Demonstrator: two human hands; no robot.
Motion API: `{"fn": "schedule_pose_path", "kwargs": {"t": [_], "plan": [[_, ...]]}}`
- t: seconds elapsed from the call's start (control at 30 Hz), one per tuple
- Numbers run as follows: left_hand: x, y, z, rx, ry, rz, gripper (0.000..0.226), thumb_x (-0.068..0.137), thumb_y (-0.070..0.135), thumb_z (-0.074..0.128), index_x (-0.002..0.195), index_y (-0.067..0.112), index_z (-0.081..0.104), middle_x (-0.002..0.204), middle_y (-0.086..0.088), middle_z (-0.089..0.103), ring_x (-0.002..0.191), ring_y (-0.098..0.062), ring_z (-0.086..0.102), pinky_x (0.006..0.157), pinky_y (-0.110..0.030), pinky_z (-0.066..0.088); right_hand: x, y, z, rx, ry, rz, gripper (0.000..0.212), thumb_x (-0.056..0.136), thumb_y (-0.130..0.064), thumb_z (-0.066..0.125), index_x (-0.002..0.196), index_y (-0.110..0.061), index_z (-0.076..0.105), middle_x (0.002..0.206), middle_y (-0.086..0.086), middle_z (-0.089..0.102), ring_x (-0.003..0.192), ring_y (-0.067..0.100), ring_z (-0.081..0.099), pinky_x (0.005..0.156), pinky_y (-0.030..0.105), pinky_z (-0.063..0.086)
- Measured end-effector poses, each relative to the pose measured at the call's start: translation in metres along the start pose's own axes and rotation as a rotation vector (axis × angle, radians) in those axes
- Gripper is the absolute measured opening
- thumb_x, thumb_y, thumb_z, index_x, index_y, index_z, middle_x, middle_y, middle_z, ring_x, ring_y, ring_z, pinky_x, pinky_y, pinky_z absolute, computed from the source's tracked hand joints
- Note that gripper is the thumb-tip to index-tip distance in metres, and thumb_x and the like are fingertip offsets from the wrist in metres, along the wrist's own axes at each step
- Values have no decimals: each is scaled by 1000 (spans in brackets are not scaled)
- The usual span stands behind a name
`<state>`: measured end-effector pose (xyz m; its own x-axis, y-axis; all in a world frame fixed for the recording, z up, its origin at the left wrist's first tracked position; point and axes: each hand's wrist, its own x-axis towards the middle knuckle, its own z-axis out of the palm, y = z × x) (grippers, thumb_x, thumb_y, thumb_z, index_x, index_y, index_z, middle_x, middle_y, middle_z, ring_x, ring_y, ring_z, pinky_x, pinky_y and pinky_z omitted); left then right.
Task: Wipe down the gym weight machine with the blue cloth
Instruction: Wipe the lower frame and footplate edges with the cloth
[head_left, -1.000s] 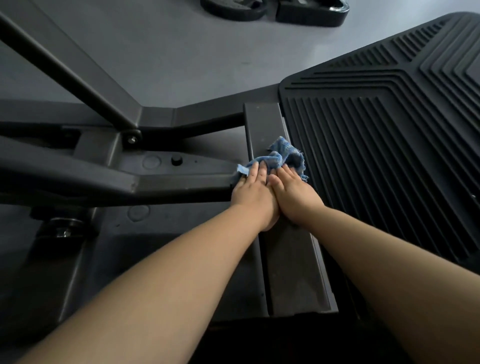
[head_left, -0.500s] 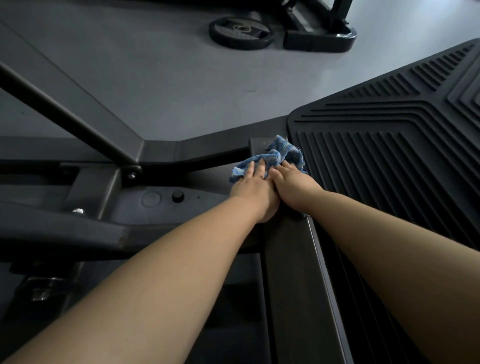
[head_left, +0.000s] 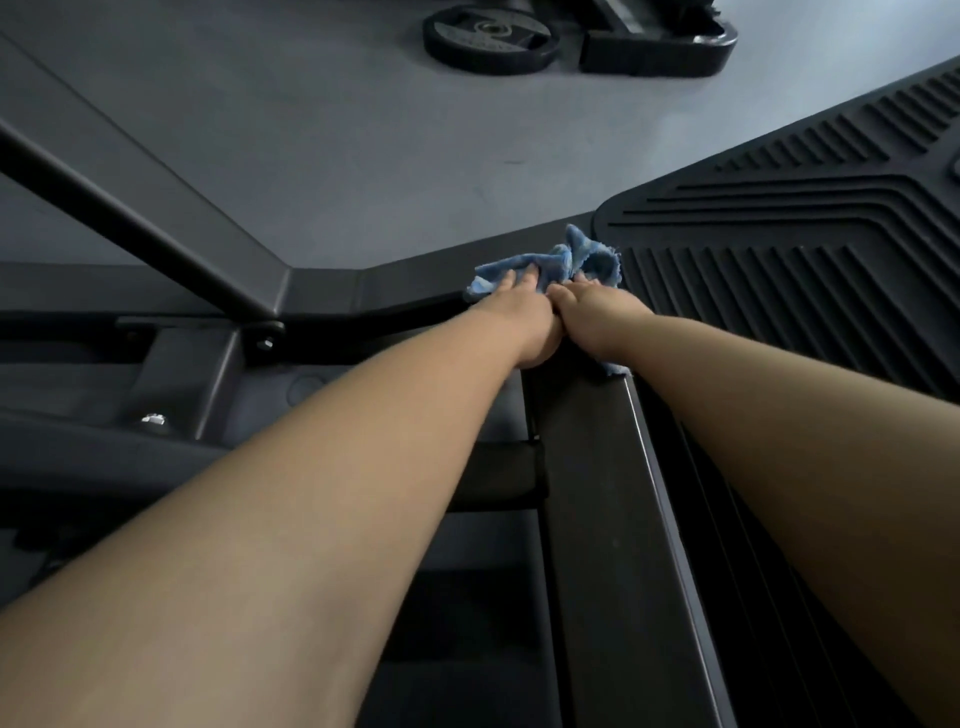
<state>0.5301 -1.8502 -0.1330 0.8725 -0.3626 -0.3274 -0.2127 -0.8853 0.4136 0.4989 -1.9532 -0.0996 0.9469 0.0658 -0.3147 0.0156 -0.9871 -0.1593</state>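
Fingers (head_left: 511, 279) of the left hand (head_left: 524, 322): extended, lying flat and pressing down on the blue cloth (head_left: 550, 262). Fingers of the right hand (head_left: 605, 317): mostly foreshortened, tips resting on the same cloth; whether they curl into it cannot be told. Both hands touch side by side. Blue cloth: crumpled, bunched at the far end of the flat dark bar (head_left: 613, 519) of the weight machine, a corner showing under the right wrist. Ribbed black footplate (head_left: 810, 291): just beside the cloth, to the right. Angled frame beam (head_left: 156, 208): left, meeting a bolted joint (head_left: 267, 340). Grey floor (head_left: 363, 145): beyond the frame, bearing a black weight plate (head_left: 491, 39) near a black base (head_left: 660, 47).
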Motion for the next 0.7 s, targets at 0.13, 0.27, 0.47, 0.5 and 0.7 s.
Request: {"fn": "schedule_pose_path", "kwargs": {"t": [0.13,0.27,0.47,0.5,0.7], "plan": [[-41,6,6,197,-33,192,54,102,35,18,151,17,8,158,-6,-7,145,-28,-6,118,-41,3,-30,4,18,-165,-41,-19,44,102,-14,29,145,-8,29,154,16,21,143,30,16,112,40,23],[-91,10,20,279,-106,248,52,102,35,18,151,20,6,158,-5,-6,145,-25,-6,118,-41,5,-81,-1,37,-277,-87,-61,44,104,-17,22,147,-7,23,155,15,18,144,30,12,114,36,14],[-169,18,39,423,-190,371,53,102,33,23,151,19,6,158,-10,-5,145,-27,-5,116,-37,5,-179,-21,57,-225,-166,-13,47,104,-20,22,149,-6,18,158,15,6,146,28,2,116,33,6],[-181,17,42,454,-208,405,53,102,33,23,151,19,8,158,-11,-5,145,-28,-5,116,-36,3,-194,-24,64,-181,-160,-1,46,104,-21,23,148,-7,21,158,14,7,146,28,2,116,34,6],[-235,7,63,508,-279,570,51,102,34,25,150,20,15,158,-12,-3,145,-28,-5,119,-39,6,-272,-44,101,218,-28,186,52,102,-21,30,151,-13,15,159,4,8,146,16,7,114,23,9]]}}
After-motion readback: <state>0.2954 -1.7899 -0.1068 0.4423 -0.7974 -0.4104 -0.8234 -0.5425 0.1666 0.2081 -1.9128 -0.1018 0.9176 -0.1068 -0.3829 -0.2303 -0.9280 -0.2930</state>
